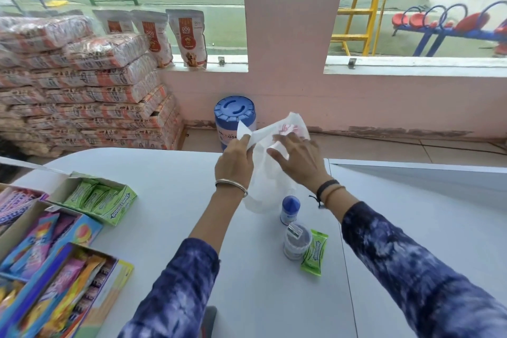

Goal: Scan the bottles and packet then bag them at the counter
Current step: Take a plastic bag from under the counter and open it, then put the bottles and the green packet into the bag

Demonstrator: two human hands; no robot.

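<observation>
Left hand [236, 158]: mine, mid-frame, fingers pinched on the upper left edge of the bag [270, 164].
Right hand [297, 160]: mine, just right of the left one, fingers spread and pressing on the bag's mouth; whether it actually grips the plastic I cannot tell.
Bag: white, thin, with pink print near the top; lifted at its mouth, lower end resting on the counter [170, 200].
Blue-cap bottle [290, 210]: upright, just below the bag, centre-right.
Clear bottle [296, 240]: upright, just below the blue-cap one.
Packet [315, 252]: green, flat on the counter, touching the clear bottle's right side.
Gum box [109, 200]: open, green, left of centre.
Candy boxes [52, 269]: lower left corner.
</observation>
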